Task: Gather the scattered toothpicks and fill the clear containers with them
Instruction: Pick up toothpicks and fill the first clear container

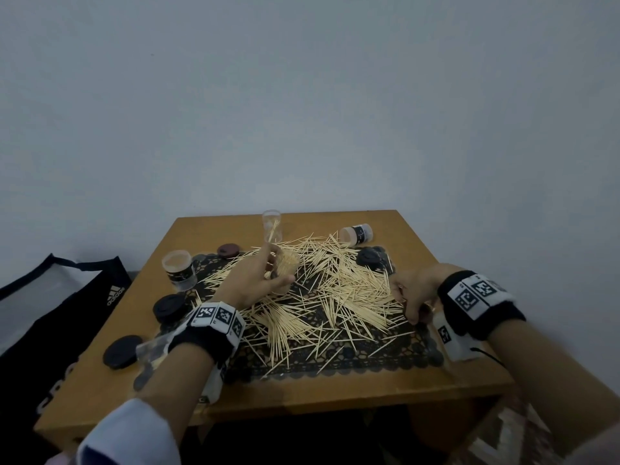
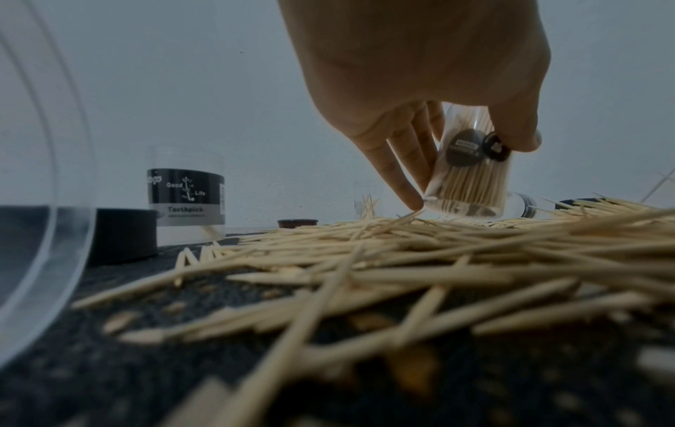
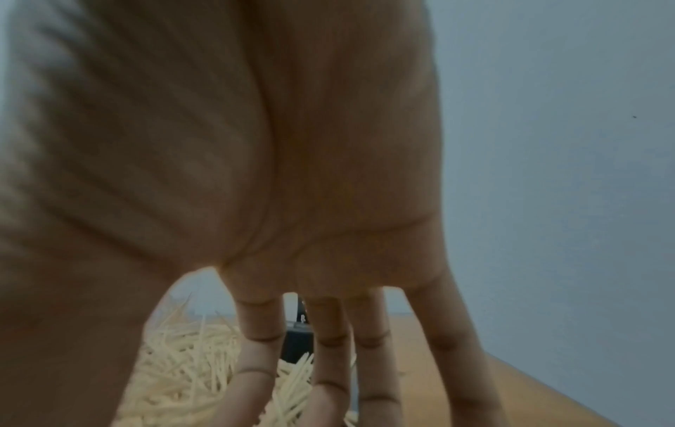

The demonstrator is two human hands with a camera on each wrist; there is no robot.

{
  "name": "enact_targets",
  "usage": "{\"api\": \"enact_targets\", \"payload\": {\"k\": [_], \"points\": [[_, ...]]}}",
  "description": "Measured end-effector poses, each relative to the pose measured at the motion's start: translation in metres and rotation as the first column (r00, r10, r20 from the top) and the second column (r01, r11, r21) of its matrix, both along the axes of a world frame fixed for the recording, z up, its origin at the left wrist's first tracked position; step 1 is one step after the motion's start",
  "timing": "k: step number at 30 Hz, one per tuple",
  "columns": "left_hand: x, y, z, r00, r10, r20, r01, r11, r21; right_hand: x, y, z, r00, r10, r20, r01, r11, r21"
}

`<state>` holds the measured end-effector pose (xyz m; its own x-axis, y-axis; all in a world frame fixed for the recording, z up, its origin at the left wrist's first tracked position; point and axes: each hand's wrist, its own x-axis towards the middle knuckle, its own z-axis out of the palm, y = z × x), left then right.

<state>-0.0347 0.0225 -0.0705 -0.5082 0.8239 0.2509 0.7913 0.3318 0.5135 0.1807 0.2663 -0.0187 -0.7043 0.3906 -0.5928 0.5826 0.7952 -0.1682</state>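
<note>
The left hand (image 1: 250,285) grips a full, tilted container (image 2: 471,170) above the toothpicks (image 1: 335,297) strewn across the table (image 1: 302,391). The right hand (image 1: 414,290), fingers straight, touches the pile's edge; its fingertips are hidden.

We see pale wooden toothpicks (image 1: 339,297) strewn in a crisscrossed heap mid-table. One clear container (image 2: 471,173), packed, tilted, sits over the heap. Another (image 1: 272,226) stands upright behind with few picks; a capped one (image 1: 356,235) lies sideways; a full one (image 1: 179,269) upright left.
</note>
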Motion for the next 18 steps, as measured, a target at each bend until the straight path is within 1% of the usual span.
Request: {"api": "enact_targets", "payload": {"k": [1, 3, 7, 10, 13, 15, 18], "points": [[0.0, 0.0, 0.0, 1.0, -0.003, -0.006, 0.003, 1.0, 0.004, -0.003, -0.001, 0.004, 0.999, -0.014, -0.033, 0.013, 0.999, -0.033], [0.0, 0.0, -0.001, 1.0, -0.005, -0.017, 0.005, 1.0, 0.005, -0.011, -0.004, 0.016, 0.989, -0.03, -0.144, 0.016, 0.995, -0.1], [0.0, 0.001, 0.0, 1.0, 0.006, -0.029, -0.006, 1.0, 0.019, -0.041, -0.025, 0.036, 0.927, 0.023, -0.375, -0.098, 0.978, -0.182], [-0.001, 0.0, -0.001, 0.999, 0.008, -0.037, -0.006, 0.999, 0.045, -0.065, -0.05, 0.04, 0.843, 0.047, -0.536, -0.169, 0.969, -0.182], [-0.002, -0.001, -0.003, 0.997, 0.011, -0.073, -0.006, 0.998, 0.066, -0.088, -0.071, 0.037, 0.729, 0.067, -0.681, -0.249, 0.953, -0.174], [-0.002, -0.001, -0.004, 0.996, 0.008, -0.083, -0.001, 0.996, 0.084, -0.101, -0.08, 0.036, 0.686, 0.097, -0.721, -0.3, 0.94, -0.159], [-0.002, 0.0, -0.004, 0.997, -0.014, -0.076, 0.023, 0.993, 0.117, -0.113, -0.085, 0.037, 0.678, 0.14, -0.722, -0.337, 0.932, -0.135]]}}
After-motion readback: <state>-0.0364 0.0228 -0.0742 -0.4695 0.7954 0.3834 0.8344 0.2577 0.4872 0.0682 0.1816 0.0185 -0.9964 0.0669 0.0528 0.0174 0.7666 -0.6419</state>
